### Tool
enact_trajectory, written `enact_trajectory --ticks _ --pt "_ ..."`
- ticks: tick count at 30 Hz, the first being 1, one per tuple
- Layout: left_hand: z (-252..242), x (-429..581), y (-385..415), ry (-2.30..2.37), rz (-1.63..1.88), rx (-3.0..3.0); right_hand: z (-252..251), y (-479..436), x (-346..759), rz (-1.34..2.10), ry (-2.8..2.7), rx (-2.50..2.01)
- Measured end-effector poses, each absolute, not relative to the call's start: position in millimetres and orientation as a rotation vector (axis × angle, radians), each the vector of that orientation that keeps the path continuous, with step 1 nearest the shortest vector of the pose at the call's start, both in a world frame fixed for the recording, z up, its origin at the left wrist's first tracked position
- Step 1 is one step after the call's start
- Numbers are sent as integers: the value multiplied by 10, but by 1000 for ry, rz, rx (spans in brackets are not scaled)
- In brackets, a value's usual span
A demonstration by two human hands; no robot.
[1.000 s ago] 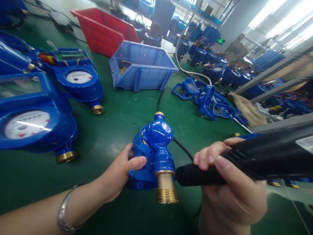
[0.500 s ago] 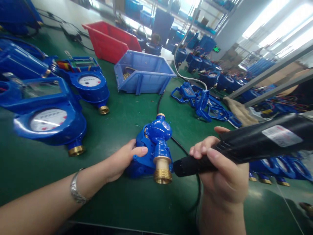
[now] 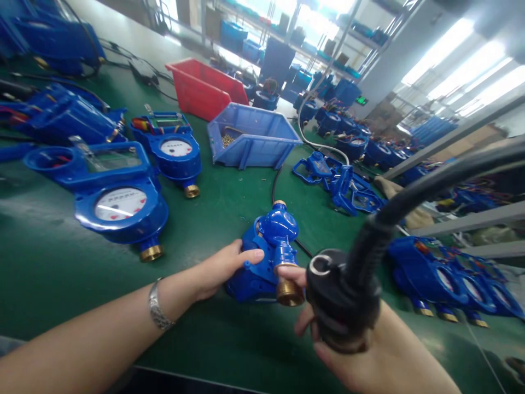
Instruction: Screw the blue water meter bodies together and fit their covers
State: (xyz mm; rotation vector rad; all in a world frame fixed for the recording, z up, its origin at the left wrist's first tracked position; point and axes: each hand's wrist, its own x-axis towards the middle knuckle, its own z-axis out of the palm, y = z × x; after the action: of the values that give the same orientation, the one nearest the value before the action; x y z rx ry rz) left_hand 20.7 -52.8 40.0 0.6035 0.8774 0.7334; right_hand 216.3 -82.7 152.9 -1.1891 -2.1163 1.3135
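Observation:
A blue water meter [image 3: 283, 227] lies face down on the green bench, its brass threaded end [image 3: 291, 294] toward me. My left hand [image 3: 227, 268] grips the meter's blue housing [image 3: 252, 279] from the left, thumb on top. Right of the meter, my right hand [image 3: 356, 355] is wrapped round a black electric screwdriver [image 3: 342, 301]. The tool's cable end faces the camera, so its tip is hidden. A finger of that hand reaches to the brass end and seems to touch it.
Two upright water meters, one larger [image 3: 123, 205] and one smaller [image 3: 176, 150], stand at left. A blue bin [image 3: 262, 150] with small brass parts and a red bin [image 3: 200, 90] are behind. Blue frames [image 3: 340, 183] lie back right; several meters [image 3: 443, 273] line the right.
The screwdriver has swung from lying sideways, nose at the brass end, to its cable end facing the camera. My right hand has turned with it. My left hand stays on the meter.

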Motion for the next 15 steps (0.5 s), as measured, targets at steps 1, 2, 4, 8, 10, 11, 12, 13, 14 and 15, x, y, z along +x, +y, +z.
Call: enact_trajectory --ticks 1,2,4,8,10,11,12,13,14,15 --pt "395 207 -531 891 743 598 1475 -849 2129 1312 -2131 -1195" --pt "395 207 -534 892 744 584 1434 -863 2100 1316 -2117 -1198" --pt "410 205 -537 847 734 545 1390 -861 2079 1313 -2051 -1188" --pt "450 194 -524 718 709 482 1372 -765 2270 1233 -2008 -1185" --pt "451 190 -514 730 696 469 1361 -714 2452 1269 -2040 -1148" --pt "448 189 -511 748 691 469 1359 -698 2543 1326 -2060 -1144" --pt "442 189 -511 767 689 472 1363 -692 2625 1387 -2081 -1147" --pt "436 192 -512 781 688 474 1378 -695 2692 1442 -2100 -1164" --pt "431 197 -516 790 688 476 1406 -708 2742 1459 -2091 -1204" --pt "427 204 -523 796 690 478 1447 -728 2773 1402 -2019 -1258"
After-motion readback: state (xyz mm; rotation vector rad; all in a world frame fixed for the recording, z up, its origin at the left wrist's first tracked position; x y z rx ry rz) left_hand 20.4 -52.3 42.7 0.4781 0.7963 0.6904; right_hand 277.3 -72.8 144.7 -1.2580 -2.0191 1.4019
